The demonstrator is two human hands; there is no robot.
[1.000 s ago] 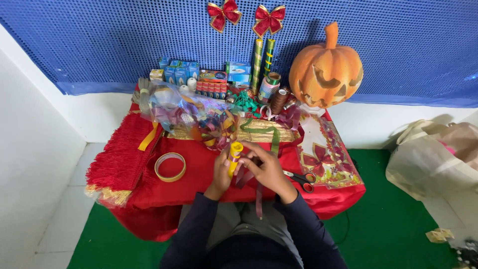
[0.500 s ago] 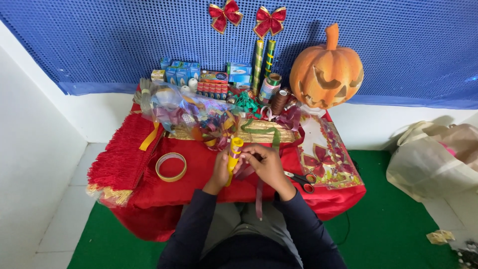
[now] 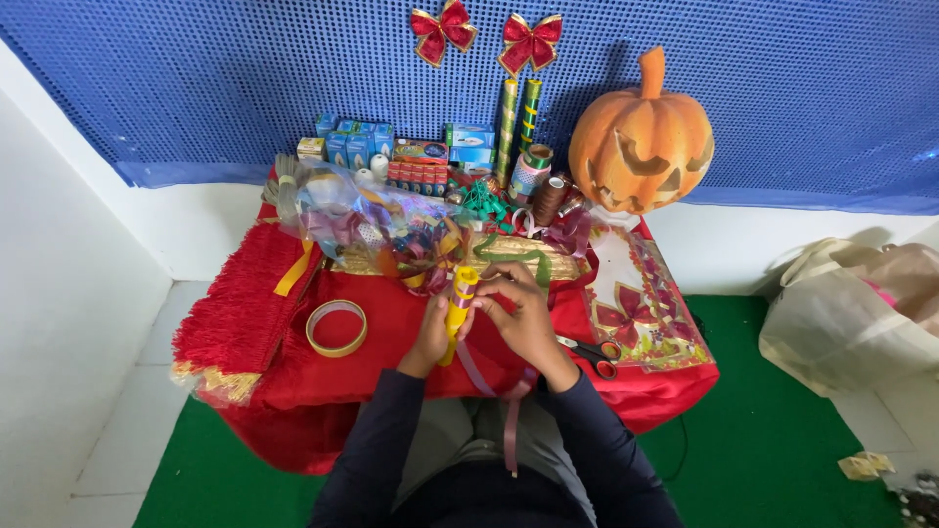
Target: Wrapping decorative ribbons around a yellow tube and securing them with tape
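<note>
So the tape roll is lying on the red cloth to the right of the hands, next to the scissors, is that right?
Not quite. In the head view the tape roll lies on the red cloth to the left of the hands, beside the left hand. The scissors are on the other side, by the right hand.
</note>
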